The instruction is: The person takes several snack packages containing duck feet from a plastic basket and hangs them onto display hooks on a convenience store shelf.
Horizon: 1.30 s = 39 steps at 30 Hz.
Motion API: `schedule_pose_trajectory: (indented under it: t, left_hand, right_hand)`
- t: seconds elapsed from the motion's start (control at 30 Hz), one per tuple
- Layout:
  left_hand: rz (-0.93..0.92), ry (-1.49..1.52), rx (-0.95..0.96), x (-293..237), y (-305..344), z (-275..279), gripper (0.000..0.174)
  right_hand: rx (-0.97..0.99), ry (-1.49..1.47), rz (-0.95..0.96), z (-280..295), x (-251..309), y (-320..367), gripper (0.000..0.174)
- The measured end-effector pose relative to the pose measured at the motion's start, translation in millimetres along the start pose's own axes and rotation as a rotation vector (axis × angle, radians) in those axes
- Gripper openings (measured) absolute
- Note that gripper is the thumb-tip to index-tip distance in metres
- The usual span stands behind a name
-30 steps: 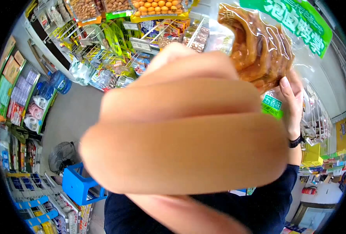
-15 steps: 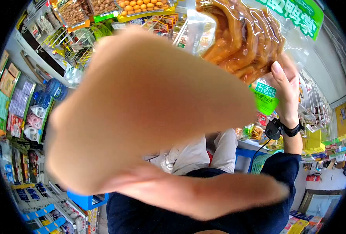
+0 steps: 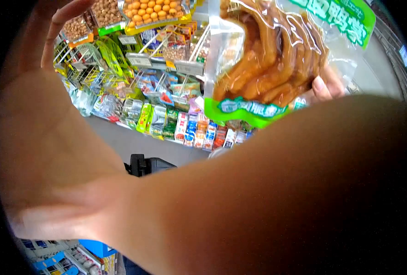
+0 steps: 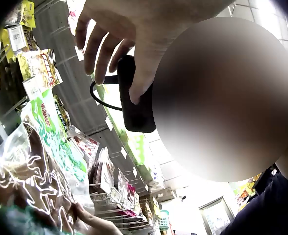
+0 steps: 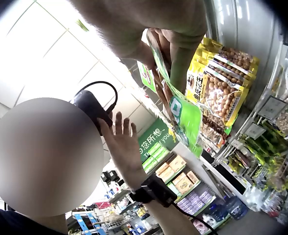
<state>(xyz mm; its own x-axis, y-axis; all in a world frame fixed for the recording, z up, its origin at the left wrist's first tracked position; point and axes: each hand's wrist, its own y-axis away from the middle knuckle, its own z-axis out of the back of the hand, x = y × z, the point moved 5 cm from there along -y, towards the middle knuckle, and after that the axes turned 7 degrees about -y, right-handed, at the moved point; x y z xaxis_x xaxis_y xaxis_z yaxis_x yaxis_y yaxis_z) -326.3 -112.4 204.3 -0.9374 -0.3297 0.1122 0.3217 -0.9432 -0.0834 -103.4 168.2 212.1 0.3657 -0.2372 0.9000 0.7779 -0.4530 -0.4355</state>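
My right hand [image 3: 329, 85] grips the right edge of a clear pack [image 3: 276, 55] with green labels and brown, glossy food inside. Seen from the right wrist, the right hand [image 5: 158, 34] has thumb and fingers on both sides of the pack [image 5: 188, 120]. Very near the head camera, my left hand [image 3: 47, 128] is large and blurred, its forearm crossing the lower view. In the left wrist view the left hand [image 4: 134, 29] has its thumb on a black device [image 4: 134, 100] at the head, fingers loosely extended beside it. The left hand [image 5: 126, 154] holds no pack.
Behind the pack stand racks of snack bags [image 3: 155, 11] and a lower row of small packets [image 3: 182, 128]. Grey floor [image 3: 139, 144] lies below them. A blue stool [image 3: 95, 247] is at lower left. Boxes fill shelves [image 5: 183, 181] farther off.
The left hand has moved left in the head view, its fingers now extended at upper left and its forearm filling the lower right. The pack shifts slightly left, still in my right hand.
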Motion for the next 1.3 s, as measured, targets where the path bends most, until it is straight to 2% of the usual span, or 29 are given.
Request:
schedule_pose_trajectory:
  t: [0.07,0.17,0.2,0.27,0.37,0.47,0.5,0.6,0.63,0.67,0.73,0.77,0.8,0.87,0.93,1.0,1.13,1.2,1.23,1.27,1.3]
  left_hand:
    - [-0.064,0.015,-0.118,-10.7,-7.8,3.4,0.045]
    - [-0.301,0.142,-0.457,-50.2,-17.7,29.3,0.044]
    - [-0.378,0.178,-0.577,-62.8,-19.4,41.0,0.044]
    - [-0.463,0.257,-0.796,-80.0,-20.3,62.2,0.043]
    - [-0.367,0.414,-1.093,-86.0,-27.5,76.4,0.042]
    - [-0.123,0.633,-1.267,-101.8,-48.5,67.3,0.038]
    - [-0.166,0.688,-1.161,-93.4,-54.9,62.9,0.037]
    - [-0.109,0.734,-1.034,-91.1,-77.6,47.5,0.04]
    - [-0.227,0.722,-1.014,-86.1,-89.5,40.7,0.04]
    - [-0.159,0.859,-0.86,-79.7,-94.3,29.2,0.041]
    - [-0.251,1.07,-0.756,-79.0,-107.0,16.5,0.051]
    - [-0.242,1.203,-0.784,-79.1,-109.5,10.3,0.045]
    - [-0.255,1.296,-0.702,-80.5,-111.3,5.9,0.047]
    - [-0.271,1.394,-0.657,-80.7,-113.2,1.5,0.047]
    - [-0.179,1.413,-0.604,-76.2,-115.0,0.8,0.043]
    - [-0.202,1.508,-0.535,-73.6,-116.3,8.6,0.036]
    - [-0.263,1.572,-0.665,-63.3,-126.2,19.5,0.03]
    - [-0.204,1.618,-0.572,-55.7,-135.1,19.3,0.029]
    - [-0.224,1.652,-0.61,-55.7,-136.5,26.5,0.028]
    - [-0.236,1.639,-0.621,-53.3,-139.6,29.8,0.028]
    - [-0.235,1.626,-0.609,-51.1,-144.5,29.6,0.027]
  right_hand:
    - [-0.021,-0.052,-0.031,-3.9,4.4,1.5,0.046]
    - [-0.033,-0.093,-0.058,1.4,-1.1,2.2,0.047]
    - [-0.094,-0.021,0.048,2.2,-2.1,-0.4,0.047]
    - [-0.009,-0.03,-0.09,6.8,-1.7,3.7,0.047]
    - [-0.069,-0.033,-0.024,6.1,-5.5,4.6,0.044]
    - [-0.114,-0.034,0.02,11.0,-7.0,0.2,0.041]
    - [-0.111,-0.076,0.0,9.7,-6.4,-0.7,0.042]
    - [-0.081,-0.126,-0.004,6.1,-6.1,-3.7,0.042]
    - [-0.059,-0.135,-0.003,4.1,-6.2,-4.7,0.042]
    - [-0.053,-0.136,0.005,2.2,-5.4,-5.8,0.042]
    - [-0.026,-0.146,0.004,-4.4,-4.5,-7.7,0.04]
    - [-0.019,-0.151,0.012,-8.3,-2.5,-9.3,0.038]
    - [-0.01,-0.154,0.024,-11.7,-0.9,-10.8,0.038]
    - [0.021,-0.15,-0.001,-19.5,0.3,-15.2,0.038]
    - [0.04,-0.124,-0.092,-22.2,-5.0,-17.9,0.039]
    - [0.028,-0.102,-0.123,-24.8,-7.8,-22.5,0.039]
    - [0.111,-0.08,-0.179,-31.9,-16.9,-39.0,0.039]
    - [0.131,-0.106,-0.149,-35.5,-13.8,-49.7,0.039]
    - [0.204,-0.152,-0.141,-38.1,-12.3,-57.1,0.04]
    - [0.207,-0.151,-0.123,-33.5,-9.2,-62.8,0.04]
    - [0.17,-0.116,-0.194,-24.1,-10.8,-67.5,0.04]
